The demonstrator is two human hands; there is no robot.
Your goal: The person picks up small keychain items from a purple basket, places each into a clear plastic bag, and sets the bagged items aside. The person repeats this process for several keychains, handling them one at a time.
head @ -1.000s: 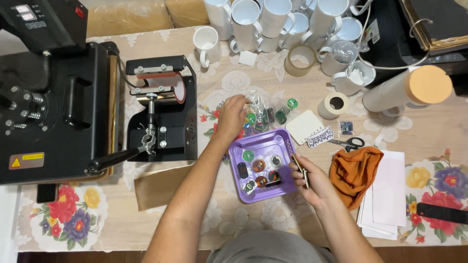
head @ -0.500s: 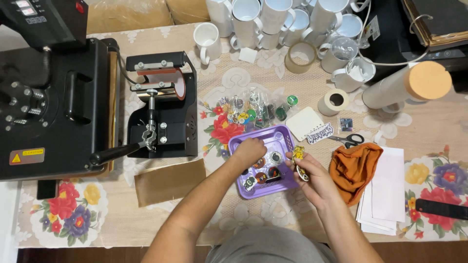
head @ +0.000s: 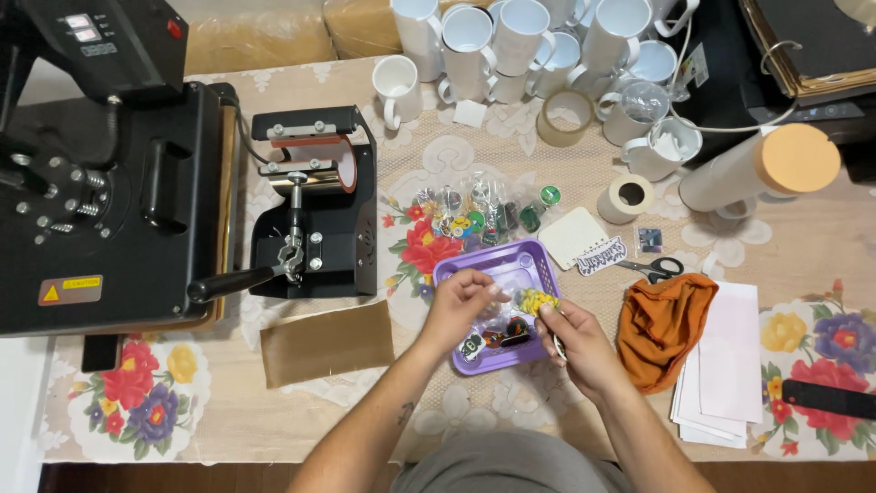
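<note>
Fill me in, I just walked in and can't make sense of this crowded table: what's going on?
A person sits at a table, both hands over a purple tray of small colourful items. The left hand and right hand together pinch a small yellow piece above the tray. A black mug press stands to the left, white mugs at the back, and scissors and an orange cloth to the right.

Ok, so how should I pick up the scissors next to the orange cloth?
Probably by the black loop handles. The scissors lie flat on the table, handles pointing right and the blades pointing left toward the purple tray. Come from above on the right-hand end, so your grip stays away from the blades. The orange cloth lies just below them, so approach from the top side rather than from there.
</note>
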